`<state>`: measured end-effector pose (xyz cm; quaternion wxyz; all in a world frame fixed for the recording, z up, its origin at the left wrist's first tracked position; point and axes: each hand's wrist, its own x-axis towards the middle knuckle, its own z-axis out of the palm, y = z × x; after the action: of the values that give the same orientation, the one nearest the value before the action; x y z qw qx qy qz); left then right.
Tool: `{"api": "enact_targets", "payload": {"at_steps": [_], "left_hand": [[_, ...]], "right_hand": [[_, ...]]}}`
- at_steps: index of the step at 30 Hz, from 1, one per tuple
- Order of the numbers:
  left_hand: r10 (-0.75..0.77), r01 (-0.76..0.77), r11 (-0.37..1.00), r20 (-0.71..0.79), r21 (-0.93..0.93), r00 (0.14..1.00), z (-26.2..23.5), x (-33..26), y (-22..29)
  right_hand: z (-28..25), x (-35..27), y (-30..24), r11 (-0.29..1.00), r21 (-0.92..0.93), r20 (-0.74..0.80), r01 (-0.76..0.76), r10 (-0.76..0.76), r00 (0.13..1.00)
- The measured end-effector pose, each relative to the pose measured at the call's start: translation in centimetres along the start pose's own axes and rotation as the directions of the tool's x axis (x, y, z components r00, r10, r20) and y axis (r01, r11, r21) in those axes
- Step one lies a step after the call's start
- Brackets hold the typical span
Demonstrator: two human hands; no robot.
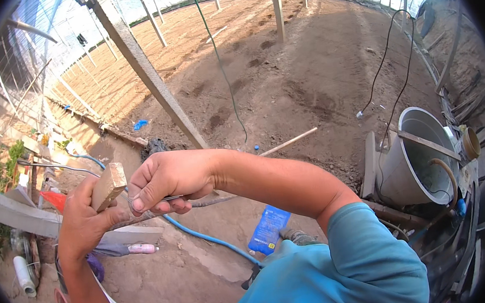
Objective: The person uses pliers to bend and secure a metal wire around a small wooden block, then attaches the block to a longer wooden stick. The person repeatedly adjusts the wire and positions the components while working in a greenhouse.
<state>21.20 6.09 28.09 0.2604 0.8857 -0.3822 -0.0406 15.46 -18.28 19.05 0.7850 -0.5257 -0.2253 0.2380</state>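
Observation:
My left hand (84, 220) is wrapped round a short wooden block (110, 185), its cut end pointing up. Close beside it, my right hand (170, 181) is closed in a pinch. A thin metal piece (171, 197) shows between its fingers; most of it is hidden, so its kind cannot be made out. Below both hands runs a thin dark rod or hose (206, 202); whether either hand touches it cannot be seen. My right arm reaches across from the right, and the left comes up from the lower edge.
A blue hose (204, 235) crosses the ground beside a blue packet (268, 230). To the right stands a big grey bucket (411, 163) with a slat across it. A concrete post (149, 73) leans ahead. A pink bottle (142, 249) lies at left. Tilled soil stretches behind.

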Motion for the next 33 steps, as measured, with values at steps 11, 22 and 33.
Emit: {"api": "enact_targets", "payload": {"at_steps": [11,22,33], "left_hand": [[0.272,-0.252,0.896,0.005,-0.365,0.962,0.7,-0.1,-1.9],[0.263,-0.177,0.899,0.173,-0.400,0.949,-0.5,-0.1,-1.0],[0.308,-0.101,0.826,0.293,-0.555,0.905,-0.6,0.2,-1.0]], "right_hand": [[4.1,-1.4,0.8,0.991,0.132,-0.147,0.032,-0.012,0.989],[5.6,-2.1,1.9,0.993,-0.058,-0.194,0.099,-0.109,0.975],[4.3,-6.8,-1.6,0.854,-0.504,-0.576,0.127,-0.442,0.688]]}}
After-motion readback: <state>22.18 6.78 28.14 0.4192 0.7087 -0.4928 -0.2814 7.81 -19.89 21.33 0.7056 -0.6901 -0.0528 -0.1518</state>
